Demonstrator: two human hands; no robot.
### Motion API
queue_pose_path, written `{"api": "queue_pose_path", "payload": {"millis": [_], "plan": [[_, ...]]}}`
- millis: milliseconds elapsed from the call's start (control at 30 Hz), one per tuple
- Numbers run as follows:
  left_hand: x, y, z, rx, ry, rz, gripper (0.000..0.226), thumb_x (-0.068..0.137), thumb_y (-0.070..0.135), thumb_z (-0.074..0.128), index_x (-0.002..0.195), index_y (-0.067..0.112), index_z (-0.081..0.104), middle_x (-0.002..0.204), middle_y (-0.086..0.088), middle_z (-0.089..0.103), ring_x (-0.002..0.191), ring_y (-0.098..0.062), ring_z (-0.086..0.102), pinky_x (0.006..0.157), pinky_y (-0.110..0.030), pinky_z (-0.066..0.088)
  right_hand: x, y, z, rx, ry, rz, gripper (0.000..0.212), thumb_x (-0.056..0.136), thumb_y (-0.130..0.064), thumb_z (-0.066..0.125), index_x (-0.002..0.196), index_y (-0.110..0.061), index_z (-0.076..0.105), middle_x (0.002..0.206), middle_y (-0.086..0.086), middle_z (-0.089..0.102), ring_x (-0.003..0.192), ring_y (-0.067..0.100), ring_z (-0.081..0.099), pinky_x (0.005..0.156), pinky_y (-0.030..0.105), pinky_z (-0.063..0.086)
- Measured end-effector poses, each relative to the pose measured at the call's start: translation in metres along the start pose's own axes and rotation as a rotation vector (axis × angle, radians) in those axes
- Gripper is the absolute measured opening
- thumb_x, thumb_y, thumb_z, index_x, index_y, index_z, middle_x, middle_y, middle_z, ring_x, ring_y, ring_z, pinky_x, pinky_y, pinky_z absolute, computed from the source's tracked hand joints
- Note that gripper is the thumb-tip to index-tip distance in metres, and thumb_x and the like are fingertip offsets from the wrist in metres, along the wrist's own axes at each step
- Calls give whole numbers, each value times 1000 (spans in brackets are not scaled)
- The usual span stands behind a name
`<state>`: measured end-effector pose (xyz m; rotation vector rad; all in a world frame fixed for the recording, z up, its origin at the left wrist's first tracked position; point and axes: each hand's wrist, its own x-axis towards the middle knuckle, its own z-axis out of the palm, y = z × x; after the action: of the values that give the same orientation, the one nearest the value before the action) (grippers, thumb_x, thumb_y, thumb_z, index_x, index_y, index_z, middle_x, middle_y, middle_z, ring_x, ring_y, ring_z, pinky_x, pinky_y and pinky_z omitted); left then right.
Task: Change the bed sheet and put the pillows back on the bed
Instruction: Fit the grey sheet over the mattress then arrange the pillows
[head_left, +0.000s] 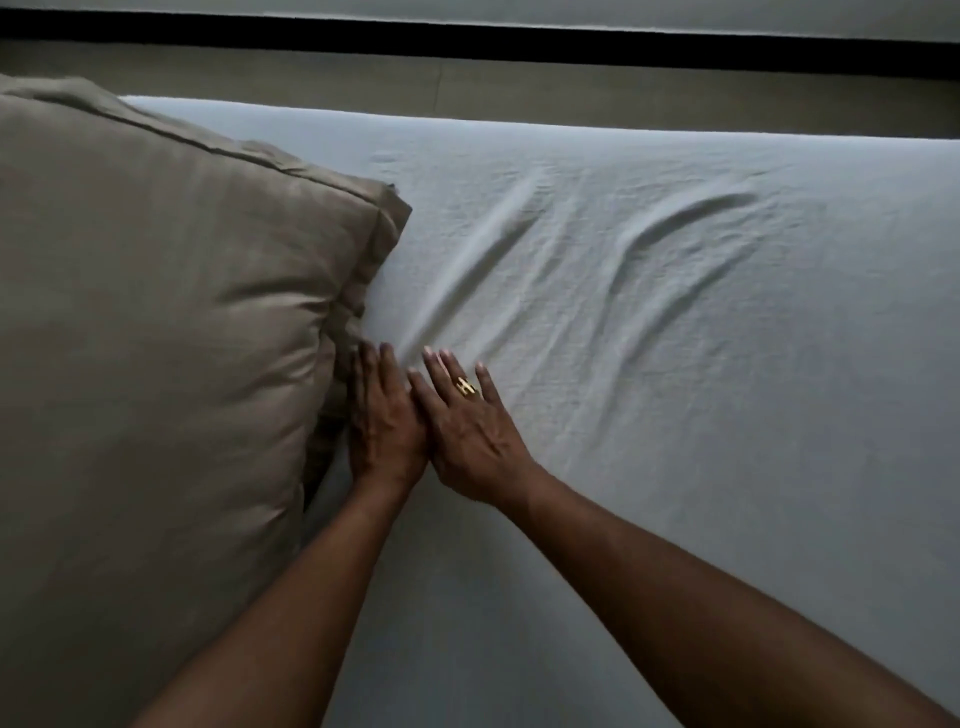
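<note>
Both flat, fingers straight: left hand (385, 421) presses beside the pillow (156, 322); right hand (470, 426) faces sheet (675, 364) wrinkles running upper right.

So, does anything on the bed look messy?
Yes. The sheet isn't flat. Two long wrinkles bulge up past the flat left hand and right hand: a straight wrinkle and a curved wrinkle. The pillow looks fine.
</note>
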<state>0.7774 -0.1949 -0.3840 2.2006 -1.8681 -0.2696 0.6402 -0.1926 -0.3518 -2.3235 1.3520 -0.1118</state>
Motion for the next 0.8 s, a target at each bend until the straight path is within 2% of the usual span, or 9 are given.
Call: {"api": "queue_pose_path", "payload": {"millis": [167,233,367,400,467,533,600,667,800], "plan": [[-24,30,56,174,-86,-28,64,101,40,38,160,20,25,166,-20,14,153,-44,9,120,-66,8,-19,76,39,-133,14,3,85,89,-51,52,162,-25,18,170,2,10,158,25,5,123,55,15],[-48,54,64,160,-196,181,67,98,53,32,160,33,19,169,-9,7,154,-41,-1,118,-69,-1,-67,100,40,-147,59,164,92,87,-54,57,163,-29,11,171,-2,4,158,22,-1,124,53,13],[-63,62,44,81,-375,635,65,100,56,32,160,32,22,169,-4,8,156,-30,-3,119,-63,12,-111,94,33,-73,59,475,99,82,-56,56,163,-21,11,171,-1,3,158,23,0,125,54,9],[-55,57,39,62,-322,615,65,101,54,34,159,28,26,169,-8,12,156,-30,2,119,-61,16,-104,89,30,-56,80,530,96,84,-55,54,163,-18,14,171,2,6,158,25,3,125,54,9],[-37,40,35,60,-151,353,67,100,49,38,158,16,30,166,-17,18,155,-34,11,121,-59,18,-68,81,22,-53,156,542,83,92,-49,52,161,-13,22,170,6,13,157,27,8,125,55,10],[-23,26,36,76,-43,38,71,100,48,37,159,11,24,165,-24,15,154,-40,10,121,-60,15,-23,76,13,-59,168,412,74,97,-44,45,161,-14,22,170,7,14,157,26,8,125,54,8],[-34,30,46,169,-106,-73,73,100,54,32,162,19,14,167,-22,5,154,-42,1,119,-64,11,-2,81,16,-122,109,214,70,100,-47,39,162,-18,21,170,5,11,157,23,6,125,54,9],[-61,46,54,219,-184,9,73,98,59,31,162,30,10,169,-15,-2,154,-43,-6,117,-70,5,-18,102,27,-189,71,115,69,102,-53,35,162,-25,19,170,1,10,157,21,6,123,55,14],[-122,70,43,157,-377,462,76,96,64,39,161,36,11,169,-9,-4,155,-38,-8,114,-74,9,-113,144,26,-180,93,397,74,101,-59,33,163,-29,7,171,-4,0,158,20,-1,125,53,12]]}}
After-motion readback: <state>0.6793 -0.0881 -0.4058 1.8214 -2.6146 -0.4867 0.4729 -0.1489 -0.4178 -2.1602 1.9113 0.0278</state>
